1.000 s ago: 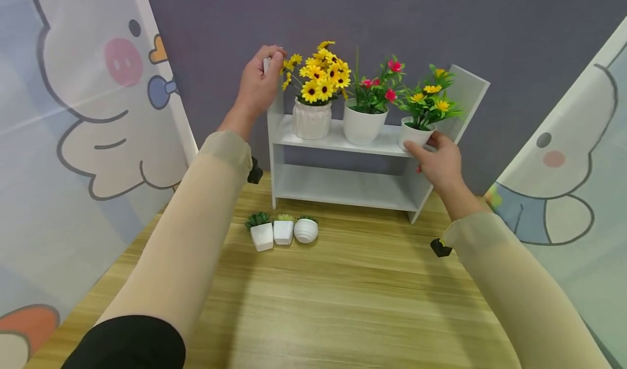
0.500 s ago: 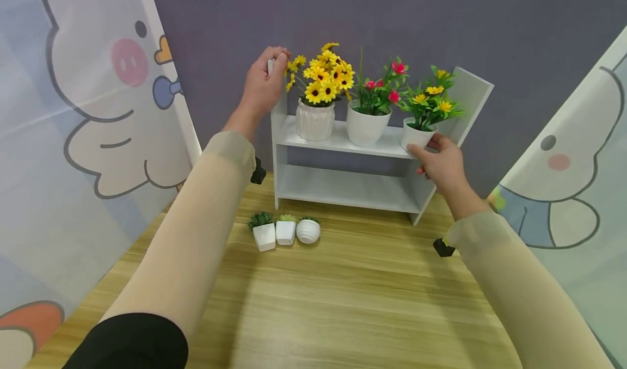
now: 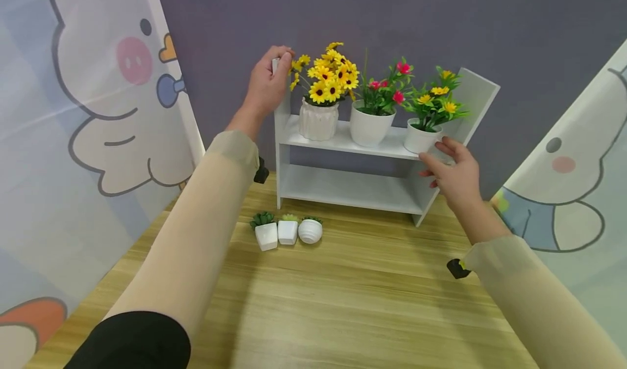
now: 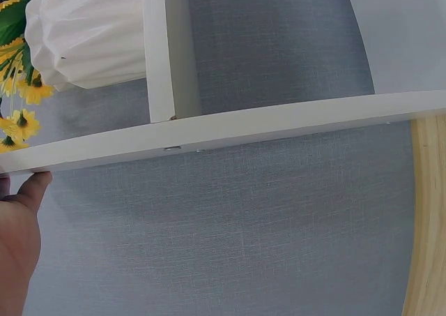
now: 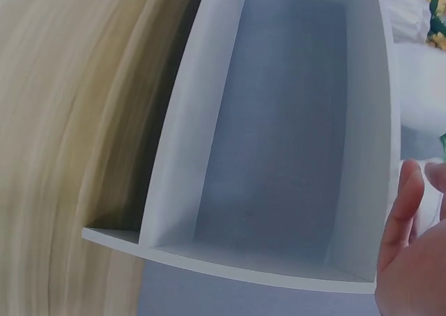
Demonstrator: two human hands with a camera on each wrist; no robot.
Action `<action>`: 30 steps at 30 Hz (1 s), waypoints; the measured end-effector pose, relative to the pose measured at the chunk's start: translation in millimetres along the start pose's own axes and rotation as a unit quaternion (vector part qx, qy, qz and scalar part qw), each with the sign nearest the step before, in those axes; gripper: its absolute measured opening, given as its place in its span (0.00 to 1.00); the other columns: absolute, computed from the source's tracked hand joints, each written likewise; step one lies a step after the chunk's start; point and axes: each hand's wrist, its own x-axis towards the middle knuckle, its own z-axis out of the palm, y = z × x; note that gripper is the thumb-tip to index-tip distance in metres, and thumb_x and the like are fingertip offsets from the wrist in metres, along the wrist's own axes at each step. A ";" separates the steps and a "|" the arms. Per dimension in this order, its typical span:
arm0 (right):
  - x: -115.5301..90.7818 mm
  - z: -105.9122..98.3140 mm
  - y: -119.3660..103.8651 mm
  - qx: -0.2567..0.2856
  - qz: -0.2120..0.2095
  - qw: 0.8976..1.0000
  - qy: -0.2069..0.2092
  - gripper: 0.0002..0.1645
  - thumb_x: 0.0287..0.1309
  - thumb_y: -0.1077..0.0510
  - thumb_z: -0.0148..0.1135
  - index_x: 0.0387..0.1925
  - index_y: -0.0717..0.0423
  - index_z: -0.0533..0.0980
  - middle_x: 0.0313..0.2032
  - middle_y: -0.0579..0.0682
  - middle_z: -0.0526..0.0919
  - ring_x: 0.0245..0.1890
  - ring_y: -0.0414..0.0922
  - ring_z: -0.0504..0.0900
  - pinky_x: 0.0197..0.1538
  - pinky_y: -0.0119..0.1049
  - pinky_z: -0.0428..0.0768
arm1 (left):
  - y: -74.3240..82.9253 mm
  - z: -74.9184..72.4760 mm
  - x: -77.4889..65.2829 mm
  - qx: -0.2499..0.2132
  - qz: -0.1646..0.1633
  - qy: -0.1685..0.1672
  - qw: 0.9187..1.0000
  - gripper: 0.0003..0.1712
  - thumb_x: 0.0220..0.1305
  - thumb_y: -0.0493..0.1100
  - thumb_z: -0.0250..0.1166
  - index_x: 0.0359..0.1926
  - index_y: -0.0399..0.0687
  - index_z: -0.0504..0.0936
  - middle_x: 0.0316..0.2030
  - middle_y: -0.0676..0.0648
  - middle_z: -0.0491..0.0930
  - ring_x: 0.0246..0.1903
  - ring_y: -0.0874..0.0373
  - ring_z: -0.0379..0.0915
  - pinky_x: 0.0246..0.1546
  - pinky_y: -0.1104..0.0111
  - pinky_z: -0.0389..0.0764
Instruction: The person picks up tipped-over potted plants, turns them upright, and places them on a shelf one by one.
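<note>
A white two-tier shelf (image 3: 350, 188) stands on the table. My left hand (image 3: 266, 88) grips the top of its left side panel, which the left wrist view shows edge-on. On the upper tier are a ribbed white pot of yellow daisies (image 3: 318, 121), a white pot with pink flowers (image 3: 371, 127), and a smaller white pot with yellow flowers (image 3: 422, 139). Beside that small pot, my right hand (image 3: 459, 174) has its fingers spread and holds nothing. In the right wrist view, the right hand (image 5: 418, 250) appears by the upper board's front edge.
Several small potted succulents, including a square white pot (image 3: 266, 237) and a round white pot (image 3: 311, 232), sit on the wooden table (image 3: 362, 303) in front of the shelf. A grey wall (image 3: 392, 15) is behind, with cartoon-printed panels (image 3: 112, 140) at both sides.
My right hand has let go of the small yellow-flower pot and drawn back slightly to the right. The left hand keeps its grip on the panel. The view has shifted slightly.
</note>
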 end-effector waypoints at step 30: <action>-96.7 89.0 64.8 -0.025 0.006 0.962 -0.273 0.38 0.73 0.51 0.73 0.72 0.64 0.67 0.69 0.67 0.74 0.53 0.45 0.84 0.54 0.39 0.87 | 2.3 1.6 0.0 0.013 -0.012 0.003 1.000 0.26 0.89 0.60 0.48 0.71 0.53 0.77 0.71 0.52 0.77 0.66 0.58 0.73 0.72 0.66 0.74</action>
